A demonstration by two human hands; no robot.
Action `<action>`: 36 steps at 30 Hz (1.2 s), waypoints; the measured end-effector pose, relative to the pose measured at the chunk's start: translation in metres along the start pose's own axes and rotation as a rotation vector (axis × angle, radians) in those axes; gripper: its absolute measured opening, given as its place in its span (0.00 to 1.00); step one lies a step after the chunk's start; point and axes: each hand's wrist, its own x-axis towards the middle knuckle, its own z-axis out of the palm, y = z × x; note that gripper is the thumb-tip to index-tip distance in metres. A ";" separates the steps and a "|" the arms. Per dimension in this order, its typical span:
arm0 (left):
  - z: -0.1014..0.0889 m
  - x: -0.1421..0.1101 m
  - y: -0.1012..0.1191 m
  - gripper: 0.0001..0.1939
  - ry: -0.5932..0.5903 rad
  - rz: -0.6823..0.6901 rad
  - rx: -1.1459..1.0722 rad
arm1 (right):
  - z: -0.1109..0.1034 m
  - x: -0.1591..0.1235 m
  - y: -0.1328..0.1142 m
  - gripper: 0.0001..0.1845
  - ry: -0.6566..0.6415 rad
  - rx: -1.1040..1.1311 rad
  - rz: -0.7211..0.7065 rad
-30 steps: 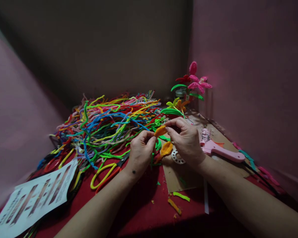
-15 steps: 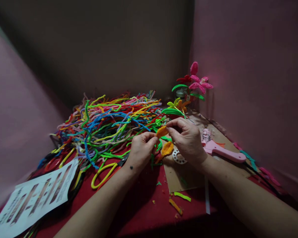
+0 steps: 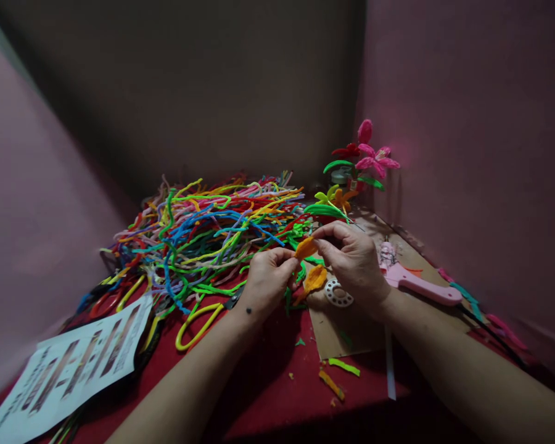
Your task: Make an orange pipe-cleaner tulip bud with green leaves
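Between my two hands is an orange pipe-cleaner petal (image 3: 306,248), fuzzy and leaf-shaped. The fingertips of my left hand (image 3: 271,277) pinch its lower left end. At its upper right end, the thumb and forefinger of my right hand (image 3: 351,262) are closed on it. Just below hangs or lies a second orange petal (image 3: 314,279); whether it is joined to the held one I cannot tell. A white disc with holes (image 3: 337,293) lies on the cardboard (image 3: 351,336) under my right hand.
A large heap of coloured pipe cleaners (image 3: 213,234) covers the back left. Yellow-handled scissors (image 3: 198,327) lie by my left wrist. A pink glue gun (image 3: 419,282) rests at the right, near pipe-cleaner flowers (image 3: 377,161). A printed sheet (image 3: 74,370) is at front left.
The whole view has shifted slightly, so everything appears a little further right. Both hands keep their pinch on the orange petal, with hardly any other movement.
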 end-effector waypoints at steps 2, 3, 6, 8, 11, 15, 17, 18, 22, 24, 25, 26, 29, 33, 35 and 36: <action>0.000 0.000 0.001 0.04 0.004 0.006 0.007 | 0.000 0.000 0.000 0.04 -0.010 0.018 0.011; -0.001 0.000 0.002 0.04 0.005 0.016 0.009 | 0.000 0.000 0.000 0.04 -0.015 0.026 0.016; -0.002 0.000 -0.001 0.04 0.006 0.049 0.001 | -0.001 0.000 -0.001 0.04 -0.022 0.046 0.033; -0.003 0.001 -0.003 0.04 -0.003 0.063 -0.007 | -0.001 0.000 -0.002 0.04 -0.021 0.062 0.044; -0.003 0.002 -0.005 0.04 -0.020 0.074 -0.012 | -0.001 0.000 -0.003 0.04 -0.028 0.078 0.066; -0.003 0.001 -0.002 0.04 -0.041 0.030 -0.018 | -0.002 0.000 -0.002 0.05 -0.052 0.093 0.095; -0.003 -0.001 0.000 0.05 -0.063 -0.021 -0.028 | -0.002 0.000 0.000 0.05 -0.050 0.095 0.091; -0.002 -0.002 0.002 0.05 -0.078 -0.038 -0.032 | -0.002 -0.001 0.000 0.04 -0.049 0.094 0.088; -0.003 -0.006 0.005 0.06 -0.112 -0.025 -0.022 | 0.001 0.001 -0.001 0.04 -0.087 0.120 0.101; -0.003 -0.006 0.006 0.05 -0.092 -0.019 -0.032 | -0.002 0.004 -0.003 0.06 -0.131 0.180 0.119; -0.004 -0.006 0.006 0.05 -0.073 -0.016 -0.046 | -0.006 0.005 -0.003 0.10 -0.147 0.211 0.128; -0.005 -0.005 0.006 0.05 -0.052 -0.012 -0.065 | -0.014 0.006 -0.002 0.15 -0.153 0.224 0.132; -0.009 0.001 0.000 0.06 -0.008 0.008 -0.153 | -0.050 -0.001 0.009 0.19 -0.116 -0.015 0.095; -0.013 0.008 -0.010 0.08 -0.008 0.025 -0.262 | -0.105 -0.030 0.036 0.22 -0.250 -0.723 -0.029; -0.013 0.009 -0.012 0.08 -0.006 0.026 -0.269 | -0.120 -0.045 0.047 0.26 -0.313 -0.921 -0.010; -0.013 0.009 -0.012 0.08 -0.009 0.025 -0.266 | -0.123 -0.051 0.050 0.28 -0.315 -0.998 0.005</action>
